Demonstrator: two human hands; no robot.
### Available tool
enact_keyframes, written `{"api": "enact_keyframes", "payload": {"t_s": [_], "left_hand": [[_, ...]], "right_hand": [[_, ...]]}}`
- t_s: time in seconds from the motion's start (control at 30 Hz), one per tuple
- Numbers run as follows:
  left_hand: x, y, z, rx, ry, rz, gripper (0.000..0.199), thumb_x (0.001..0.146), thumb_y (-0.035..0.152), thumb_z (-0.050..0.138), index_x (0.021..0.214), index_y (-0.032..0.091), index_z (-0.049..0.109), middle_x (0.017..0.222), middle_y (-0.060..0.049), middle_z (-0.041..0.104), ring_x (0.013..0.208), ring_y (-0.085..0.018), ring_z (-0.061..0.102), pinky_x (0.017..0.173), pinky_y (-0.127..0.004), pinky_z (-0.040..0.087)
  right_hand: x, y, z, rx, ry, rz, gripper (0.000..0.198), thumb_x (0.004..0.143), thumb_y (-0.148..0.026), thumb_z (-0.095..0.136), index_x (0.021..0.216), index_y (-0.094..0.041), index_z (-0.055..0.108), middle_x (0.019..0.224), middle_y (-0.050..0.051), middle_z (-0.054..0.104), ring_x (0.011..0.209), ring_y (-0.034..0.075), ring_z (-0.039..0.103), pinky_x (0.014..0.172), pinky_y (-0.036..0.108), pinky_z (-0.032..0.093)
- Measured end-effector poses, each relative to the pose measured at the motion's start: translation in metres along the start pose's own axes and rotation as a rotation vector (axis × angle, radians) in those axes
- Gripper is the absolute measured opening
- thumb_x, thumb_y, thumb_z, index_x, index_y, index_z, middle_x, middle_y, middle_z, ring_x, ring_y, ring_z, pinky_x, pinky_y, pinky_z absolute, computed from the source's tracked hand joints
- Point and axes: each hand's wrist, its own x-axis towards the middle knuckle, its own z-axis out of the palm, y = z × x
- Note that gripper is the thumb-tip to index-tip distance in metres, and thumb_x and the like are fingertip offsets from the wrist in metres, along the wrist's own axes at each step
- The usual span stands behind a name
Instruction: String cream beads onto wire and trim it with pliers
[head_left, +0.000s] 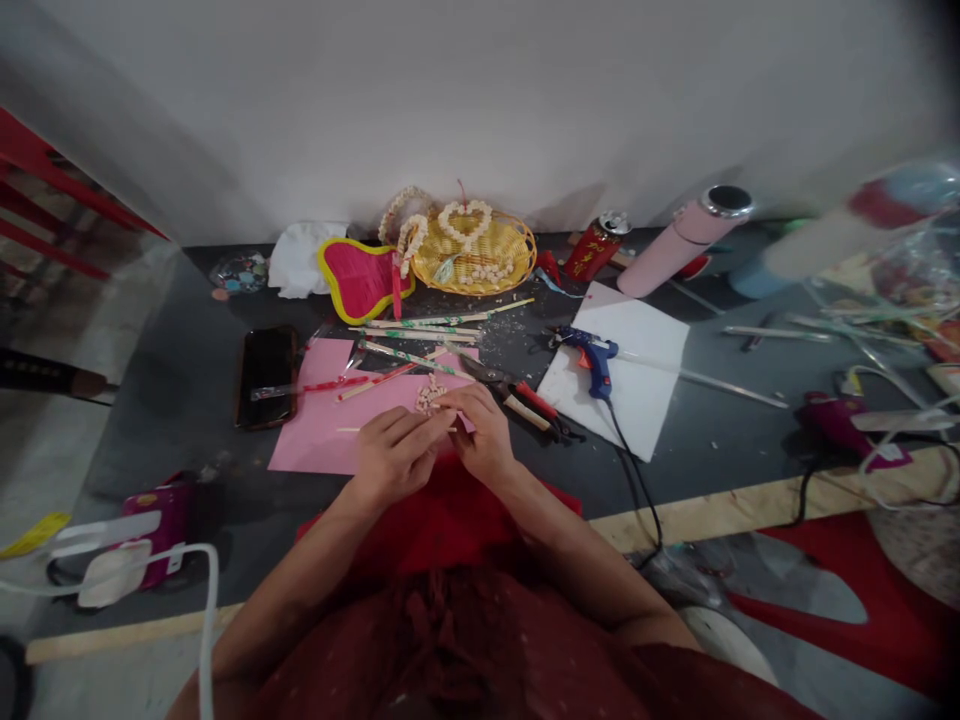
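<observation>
Over a sheet of pink paper [319, 440], my left hand [397, 452] is closed with its fingers pinched. A thin pale wooden stick [348, 430] pokes out to the left of it, and a pale tip shows between both hands. My right hand [481, 430] is closed too, its fingertips meeting those of the left; what they pinch is mostly hidden. Just beyond the fingertips lies a small pile of short pale wooden pieces [430, 392]. Disposable chopsticks in printed wrappers [420, 334] are strewn behind it. Pliers with red handles [534, 400] rest beside my right hand.
A blue glue gun [596, 360] lies on white paper [652, 400], its cord running off the front edge. Behind are a yellow basket [427, 265] with a beaded heart [465, 222], a red can [598, 245] and a pink flask [682, 245]. A phone [266, 375] lies left.
</observation>
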Motion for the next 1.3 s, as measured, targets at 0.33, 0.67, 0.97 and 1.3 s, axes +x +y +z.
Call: {"api": "enact_keyframes", "payload": {"t_s": [0.33,0.67,0.97,1.3], "left_hand": [[0.0013,-0.0004,0.0009,-0.061,0.032,-0.205,0.017,0.084,0.014,0.056,0.099,0.019,0.062,0.085,-0.004,0.072,0.072,-0.015,0.063,0.069,-0.027,0.05],[0.0002,-0.0064,0.0051,-0.246,0.064,-0.533,0.014,0.09,0.025,0.052,0.096,0.019,0.063,0.083,-0.002,0.07,0.07,-0.01,0.063,0.065,-0.021,0.05],[0.0001,-0.0053,0.0061,-0.261,0.052,-0.527,0.014,0.089,0.027,0.054,0.095,0.018,0.064,0.083,-0.002,0.07,0.07,-0.011,0.063,0.064,-0.021,0.049],[-0.0023,-0.0076,0.0055,-0.253,0.042,-0.529,0.015,0.088,0.028,0.055,0.092,0.018,0.066,0.079,-0.002,0.07,0.067,-0.011,0.063,0.062,-0.021,0.049]], "right_hand": [[0.002,-0.0023,0.0008,0.045,0.014,0.083,0.018,0.088,-0.018,0.052,0.099,-0.024,0.064,0.092,0.004,0.067,0.091,0.018,0.06,0.084,0.036,0.048],[-0.0001,-0.0034,0.0052,0.085,-0.006,0.205,0.011,0.09,-0.027,0.053,0.094,-0.021,0.063,0.09,0.003,0.067,0.087,0.015,0.061,0.081,0.028,0.047],[-0.0008,-0.0022,0.0057,0.058,-0.031,0.214,0.014,0.091,-0.03,0.052,0.093,-0.022,0.063,0.088,0.003,0.067,0.084,0.015,0.062,0.079,0.029,0.049],[-0.0012,0.0003,0.0066,0.081,-0.043,0.209,0.015,0.091,-0.031,0.052,0.089,-0.022,0.063,0.085,0.003,0.066,0.082,0.015,0.061,0.078,0.029,0.049]]}}
